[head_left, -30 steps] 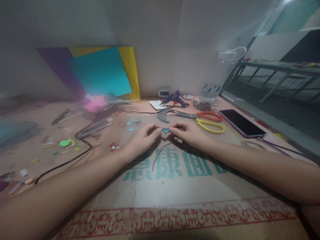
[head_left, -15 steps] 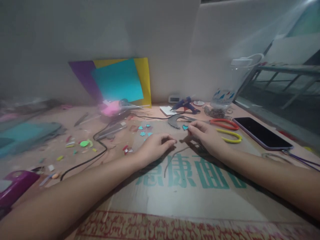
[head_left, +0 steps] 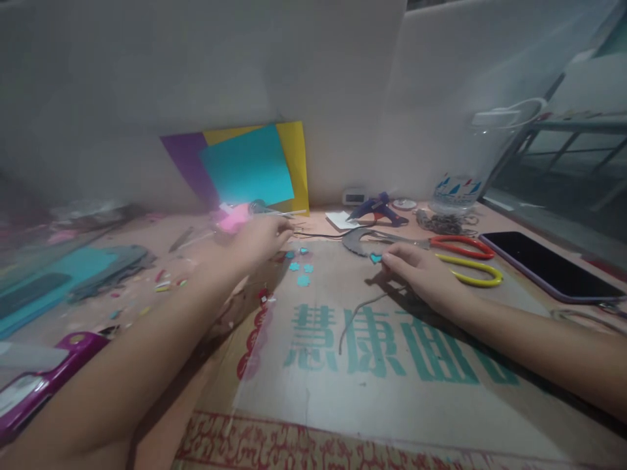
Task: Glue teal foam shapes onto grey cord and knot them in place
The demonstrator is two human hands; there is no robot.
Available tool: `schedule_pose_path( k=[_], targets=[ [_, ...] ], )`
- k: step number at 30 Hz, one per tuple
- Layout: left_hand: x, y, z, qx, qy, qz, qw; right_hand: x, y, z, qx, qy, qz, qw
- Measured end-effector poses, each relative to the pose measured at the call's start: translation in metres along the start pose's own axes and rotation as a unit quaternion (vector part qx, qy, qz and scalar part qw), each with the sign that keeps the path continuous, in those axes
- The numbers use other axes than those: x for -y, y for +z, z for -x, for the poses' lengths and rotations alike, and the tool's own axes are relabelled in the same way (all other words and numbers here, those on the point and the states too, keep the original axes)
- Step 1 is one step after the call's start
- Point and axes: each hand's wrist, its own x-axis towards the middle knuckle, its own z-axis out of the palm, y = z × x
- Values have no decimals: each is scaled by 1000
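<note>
My right hand point(head_left: 414, 271) is closed in a pinch on a small teal heart-shaped cutout point(head_left: 375, 258), held over the cardboard sheet point(head_left: 313, 398). A thin grey cord point(head_left: 357, 310) lies below that hand, its far end hidden by the fingers. My left hand point(head_left: 262, 238) reaches out on the left, fingers forward and slightly apart, with nothing visible in it. Close to it are a pink piece point(head_left: 234, 219) in clear plastic and several small teal cutouts, among them a flower shape point(head_left: 304, 281).
Red-handled pliers point(head_left: 463, 247), a yellow handle point(head_left: 473, 271) and a phone point(head_left: 551, 267) lie on the right. Behind stand a glue gun point(head_left: 379, 210) and a clear cup point(head_left: 458, 189). Coloured sheets point(head_left: 249, 166) lean against the wall. A purple tool point(head_left: 63, 359) sits at left.
My left hand has moved forward and left, away from my right hand toward the pink piece. My right hand still pinches the heart cutout. The view has shifted slightly left.
</note>
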Motion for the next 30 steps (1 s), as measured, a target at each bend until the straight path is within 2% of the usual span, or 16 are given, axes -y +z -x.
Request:
schedule_pose_path(
  k=[2, 5, 7, 11, 14, 16, 21, 26, 30],
  targets=[
    [14, 18, -7, 12, 12, 29, 999, -1, 0, -1, 6, -18, 4, 1000],
    [19, 39, -10, 22, 77, 43, 996, -4, -1, -2, 8, -30, 37, 999],
    [18, 47, -9, 27, 98, 40, 994, -6, -2, -3, 7, -33, 47, 998],
    [14, 52, -7, 36, 92, 38, 994, -7, -1, -2, 5, -36, 46, 998],
    [9, 49, -5, 35, 74, 45, 996, -6, 0, -2, 0, -37, 50, 998],
    [3, 45, -3, 28, 51, 86, 995, -5, 0, -1, 0, -39, 46, 998],
    [-21, 27, 5, 16, 13, 295, 955, -5, 2, -1, 8, -32, 7, 999],
    [-48, 8, 17, 27, 48, 340, 939, 1, 4, 1, 15, 12, -10, 1000],
    [-56, 3, 21, 36, 24, 359, 932, 4, 4, 3, 29, 24, -7, 999]
  ],
)
